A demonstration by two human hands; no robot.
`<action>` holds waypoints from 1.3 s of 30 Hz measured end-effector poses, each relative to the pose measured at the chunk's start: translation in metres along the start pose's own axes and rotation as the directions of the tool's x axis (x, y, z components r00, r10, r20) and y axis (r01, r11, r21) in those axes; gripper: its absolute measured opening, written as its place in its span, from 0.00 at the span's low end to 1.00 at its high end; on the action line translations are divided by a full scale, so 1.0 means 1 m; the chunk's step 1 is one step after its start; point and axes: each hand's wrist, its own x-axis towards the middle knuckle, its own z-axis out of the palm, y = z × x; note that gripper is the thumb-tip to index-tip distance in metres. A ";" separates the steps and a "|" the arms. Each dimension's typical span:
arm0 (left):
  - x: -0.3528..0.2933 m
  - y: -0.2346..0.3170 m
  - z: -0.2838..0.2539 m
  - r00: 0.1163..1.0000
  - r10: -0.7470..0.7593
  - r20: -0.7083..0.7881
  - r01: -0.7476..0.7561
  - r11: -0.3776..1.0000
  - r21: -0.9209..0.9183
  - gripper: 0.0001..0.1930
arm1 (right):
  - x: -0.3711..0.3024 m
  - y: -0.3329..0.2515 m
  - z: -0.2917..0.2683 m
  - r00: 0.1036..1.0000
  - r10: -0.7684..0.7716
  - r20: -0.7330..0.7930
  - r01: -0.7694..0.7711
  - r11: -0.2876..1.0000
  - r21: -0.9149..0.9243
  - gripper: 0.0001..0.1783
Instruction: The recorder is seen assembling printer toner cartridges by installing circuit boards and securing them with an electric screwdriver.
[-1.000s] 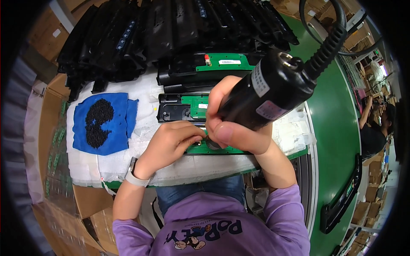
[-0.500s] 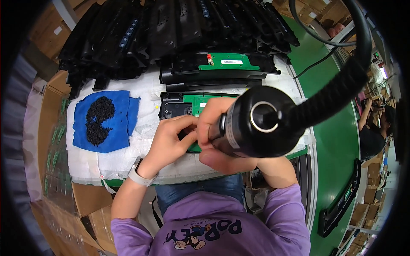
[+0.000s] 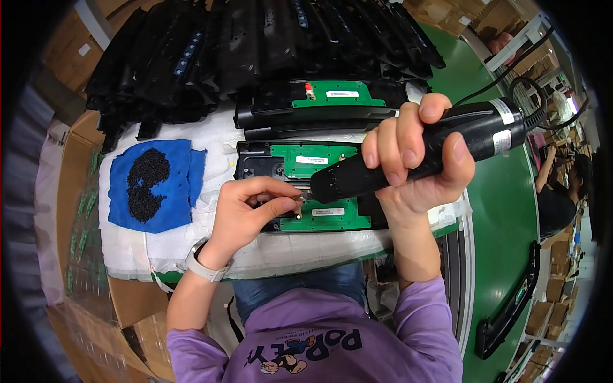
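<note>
My right hand (image 3: 408,159) is wrapped round a black electric screwdriver (image 3: 476,131), which lies tilted with its nose toward the left. Below it on the padded table is a black plastic housing (image 3: 377,220) with two green circuit boards, the far board (image 3: 300,167) and the near board (image 3: 345,219). My left hand (image 3: 246,210) is closed in a pinch over the housing, its fingertips close to the screwdriver's nose. Whatever is between those fingertips is too small to make out. To the left, a heap of small black screws (image 3: 145,191) rests on a blue cloth (image 3: 121,214).
Behind the work stands another black housing (image 3: 265,115) with a green board. Stacked black housings (image 3: 249,57) fill the back. The screwdriver's cable (image 3: 533,118) trails right. A green bench (image 3: 504,217) at the right bears a black panel (image 3: 511,306); a person (image 3: 562,198) is beyond.
The screwdriver has swung from near upright to a sideways tilt, its rear end now toward the right. My right hand has shifted right, uncovering the boards. My left hand has barely moved.
</note>
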 end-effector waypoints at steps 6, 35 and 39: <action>0.000 -0.003 -0.003 1.000 0.010 -0.023 -0.011 1.000 -0.012 0.06 | -0.005 0.006 0.004 0.999 0.020 0.041 -0.018 0.999 -0.050 0.17; -0.036 -0.025 -0.016 0.945 0.320 0.070 -0.278 0.670 0.688 0.14 | -0.023 0.039 0.057 0.906 0.383 0.179 -0.231 0.804 -0.547 0.15; -0.037 -0.013 -0.014 0.934 0.356 0.026 -0.304 0.757 0.578 0.15 | -0.013 0.038 0.066 0.823 0.411 0.393 -0.022 0.713 -0.701 0.12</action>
